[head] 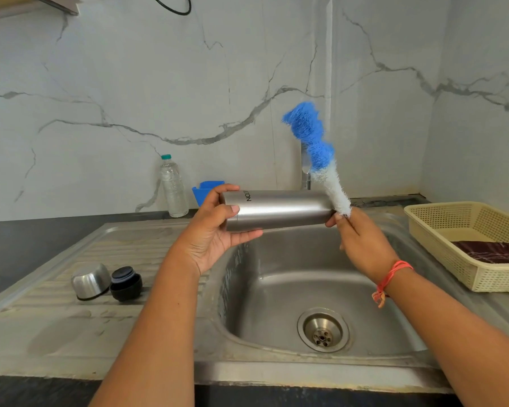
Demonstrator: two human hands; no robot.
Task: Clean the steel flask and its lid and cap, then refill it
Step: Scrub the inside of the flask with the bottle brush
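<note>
- A dark worktop [27, 245] runs beneath a wall [130, 83] of grey-veined, marble-look panels, with a steel sink [276, 374] set into it. A ribbed drainboard [56, 333] lies to the left of the basin and the drain [323, 330] sits at its bottom.
- At the back, a clear plastic bottle [173, 188] with a teal cap stands upright against the wall. A blue holder [202, 192] is just beside it, and a tap [305, 168] rises behind the basin.
- To the right, a cream perforated basket [441, 239] rests on the sink's edge with a dark patterned cloth [491, 251] in it.
- The steel flask [279, 211] is held in the air above the back of the basin. Its long axis lies almost level, running left to right across the view, with the printed lettering near its left end. Its mouth cannot be made out.
- The left hand [215, 233] grips the flask's left end, thumb over the near side and fingers curled round it.
- The right hand [362, 245], an orange thread band [391, 277] at the wrist, pinches the lower end of a bottle brush [315, 148] at the flask's right end. The brush leans up and to the left, with white bristles low and blue bristles at the top.
- On the drainboard, well apart from the flask, the steel cap [90, 280] and the black lid [126, 283] lie side by side, touching.
</note>
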